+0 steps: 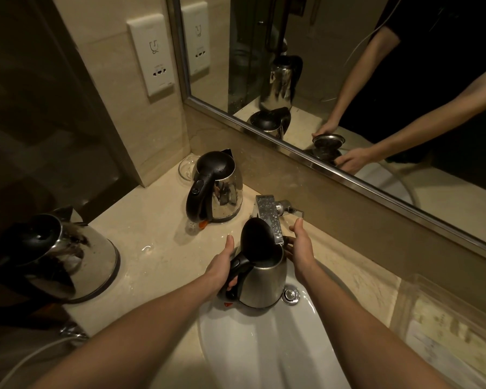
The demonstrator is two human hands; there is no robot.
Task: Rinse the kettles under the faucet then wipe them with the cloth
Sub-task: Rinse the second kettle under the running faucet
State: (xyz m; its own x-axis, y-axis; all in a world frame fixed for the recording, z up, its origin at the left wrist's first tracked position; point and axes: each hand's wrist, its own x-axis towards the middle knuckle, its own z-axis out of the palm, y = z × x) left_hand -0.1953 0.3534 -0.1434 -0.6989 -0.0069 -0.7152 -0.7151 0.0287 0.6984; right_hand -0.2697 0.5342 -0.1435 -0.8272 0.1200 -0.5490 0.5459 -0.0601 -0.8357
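A steel kettle with its black lid raised stands over the white sink, its mouth under the wet chrome faucet. My left hand grips its black handle. My right hand rests against the kettle's right side near the rim, fingers fairly straight. A second steel kettle, lid down, stands on the counter behind. A third kettle sits at the counter's left end. No cloth is in view.
A beige stone counter surrounds the sink. A clear glass dish sits in the back corner. The mirror runs along the wall behind the faucet; a socket plate is left of it. A tray lies at right.
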